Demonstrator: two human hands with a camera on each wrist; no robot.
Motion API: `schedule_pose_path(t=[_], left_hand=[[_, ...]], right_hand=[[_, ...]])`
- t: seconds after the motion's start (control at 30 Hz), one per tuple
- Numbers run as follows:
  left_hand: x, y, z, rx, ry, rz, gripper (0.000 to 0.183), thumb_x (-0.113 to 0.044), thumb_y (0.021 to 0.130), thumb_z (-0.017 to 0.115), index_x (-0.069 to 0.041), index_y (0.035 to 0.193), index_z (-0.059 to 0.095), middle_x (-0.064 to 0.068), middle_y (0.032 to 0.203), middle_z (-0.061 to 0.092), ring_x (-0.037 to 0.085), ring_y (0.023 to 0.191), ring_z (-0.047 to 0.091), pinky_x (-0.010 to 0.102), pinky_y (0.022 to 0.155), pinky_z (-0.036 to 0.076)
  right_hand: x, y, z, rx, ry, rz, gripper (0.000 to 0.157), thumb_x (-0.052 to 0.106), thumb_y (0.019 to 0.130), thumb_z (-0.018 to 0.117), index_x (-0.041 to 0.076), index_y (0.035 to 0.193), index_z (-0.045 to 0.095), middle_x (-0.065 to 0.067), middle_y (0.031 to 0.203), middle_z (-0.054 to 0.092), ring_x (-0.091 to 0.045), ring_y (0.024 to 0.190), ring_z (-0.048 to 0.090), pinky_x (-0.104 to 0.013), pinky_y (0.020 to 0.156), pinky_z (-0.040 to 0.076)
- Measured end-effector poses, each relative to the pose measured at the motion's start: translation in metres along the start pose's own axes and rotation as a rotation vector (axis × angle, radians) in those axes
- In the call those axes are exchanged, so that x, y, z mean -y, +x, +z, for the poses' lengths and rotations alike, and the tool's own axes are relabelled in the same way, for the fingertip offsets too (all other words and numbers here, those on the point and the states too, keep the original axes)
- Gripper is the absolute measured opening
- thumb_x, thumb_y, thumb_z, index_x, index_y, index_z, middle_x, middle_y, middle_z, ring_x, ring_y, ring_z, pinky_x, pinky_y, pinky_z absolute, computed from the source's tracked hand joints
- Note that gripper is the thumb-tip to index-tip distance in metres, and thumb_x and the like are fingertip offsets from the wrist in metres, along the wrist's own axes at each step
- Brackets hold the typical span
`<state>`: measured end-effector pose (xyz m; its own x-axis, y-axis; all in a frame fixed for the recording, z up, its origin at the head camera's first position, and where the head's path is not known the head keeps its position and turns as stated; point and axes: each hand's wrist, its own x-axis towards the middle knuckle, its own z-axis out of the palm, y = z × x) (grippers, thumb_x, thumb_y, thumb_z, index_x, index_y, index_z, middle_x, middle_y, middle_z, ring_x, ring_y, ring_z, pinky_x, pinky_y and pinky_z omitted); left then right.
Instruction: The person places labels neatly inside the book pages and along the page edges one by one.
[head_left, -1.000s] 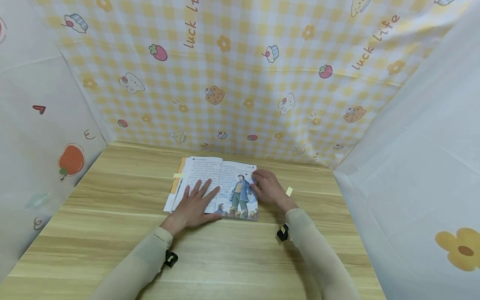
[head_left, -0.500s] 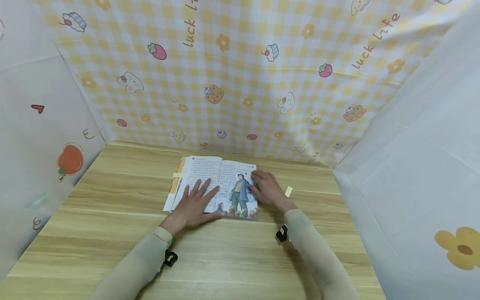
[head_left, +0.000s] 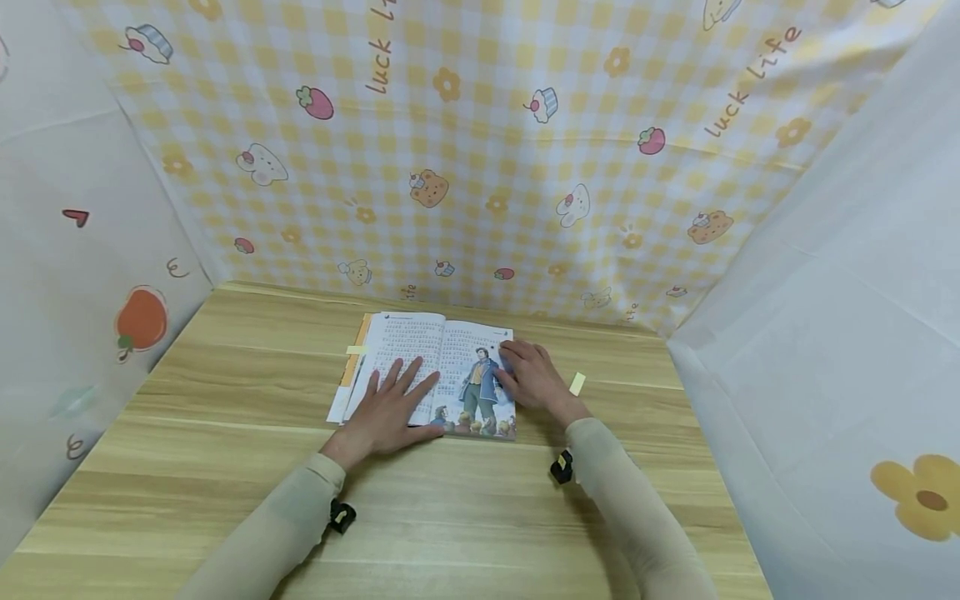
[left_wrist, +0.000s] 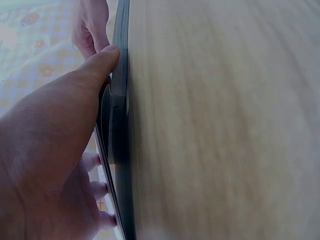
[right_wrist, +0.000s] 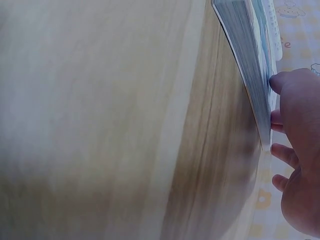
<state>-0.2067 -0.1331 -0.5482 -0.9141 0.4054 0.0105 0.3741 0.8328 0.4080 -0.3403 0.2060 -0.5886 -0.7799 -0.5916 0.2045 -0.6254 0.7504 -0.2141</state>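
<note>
An open book (head_left: 408, 337) lies on the wooden table, with lines of text on both pages and a drawn figure in a blue coat on the right one. My left hand (head_left: 386, 417) rests over its lower left part, fingers spread, the thumb at the bottom edge near the spine. At the right page's outer edge is my right hand (head_left: 532, 375), its fingers bent slightly. In the right wrist view the thumb and fingertips of the right hand (right_wrist: 302, 110) touch the upper side of the page stack (right_wrist: 245, 45). The left wrist view has the left thumb (left_wrist: 97, 65) against the book's edge.
Pale yellow tabs lie on the table, one on the right (head_left: 577, 383) and one at the book's left side (head_left: 357, 351). A yellow checked cloth (head_left: 480, 167) hangs behind the table (head_left: 465, 517), and white cloths hang on both sides.
My right hand has shifted very slightly leftward over the page edge. The left hand and the book stay where they were.
</note>
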Motion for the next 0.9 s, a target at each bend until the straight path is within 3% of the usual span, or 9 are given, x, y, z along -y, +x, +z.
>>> schedule_pose_path(t=[0.1,0.23,0.33,0.6,0.9], left_hand=[[0.0,0.0,0.0,-0.001,0.005,0.0,0.096,-0.07,0.104,0.07,-0.022,0.179,0.035,0.019,0.19,0.018,0.055,0.175,0.014,0.085,0.134,0.014],[0.0,0.0,0.0,-0.002,0.009,0.003,0.096,-0.07,0.104,0.07,-0.021,0.179,0.036,0.02,0.19,0.019,0.055,0.175,0.015,0.086,0.134,0.014],[0.0,0.0,0.0,-0.003,0.004,0.004,0.096,-0.07,0.104,0.07,-0.021,0.179,0.036,0.02,0.19,0.019,0.056,0.175,0.015,0.086,0.134,0.014],[0.0,-0.001,0.0,-0.005,-0.003,0.005,0.095,-0.069,0.104,0.071,-0.021,0.179,0.036,0.02,0.19,0.018,0.055,0.175,0.014,0.086,0.134,0.013],[-0.001,-0.001,-0.001,-0.01,-0.011,0.005,0.096,-0.069,0.104,0.071,-0.02,0.179,0.037,0.021,0.19,0.019,0.056,0.175,0.015,0.086,0.134,0.014]], right_hand=[[-0.008,-0.001,0.007,-0.022,-0.029,-0.022,0.074,0.065,0.117,0.043,0.008,0.162,0.061,-0.011,0.17,0.059,-0.039,0.163,0.049,-0.064,0.135,0.037],[0.028,-0.003,-0.025,0.053,-0.031,0.022,0.063,0.045,0.119,0.053,0.001,0.164,0.057,-0.017,0.173,0.054,-0.044,0.165,0.045,-0.067,0.137,0.032],[0.043,-0.002,-0.033,0.097,-0.046,0.066,0.06,0.038,0.118,0.057,-0.001,0.164,0.056,-0.019,0.174,0.053,-0.047,0.165,0.044,-0.071,0.135,0.033],[0.047,0.002,-0.032,0.121,-0.129,0.097,0.062,0.043,0.12,0.051,0.004,0.167,0.054,-0.015,0.176,0.052,-0.043,0.168,0.043,-0.072,0.135,0.032],[0.051,0.003,-0.035,0.141,-0.11,0.099,0.062,0.041,0.121,0.049,0.003,0.169,0.05,-0.017,0.178,0.048,-0.048,0.169,0.039,-0.074,0.137,0.029]])
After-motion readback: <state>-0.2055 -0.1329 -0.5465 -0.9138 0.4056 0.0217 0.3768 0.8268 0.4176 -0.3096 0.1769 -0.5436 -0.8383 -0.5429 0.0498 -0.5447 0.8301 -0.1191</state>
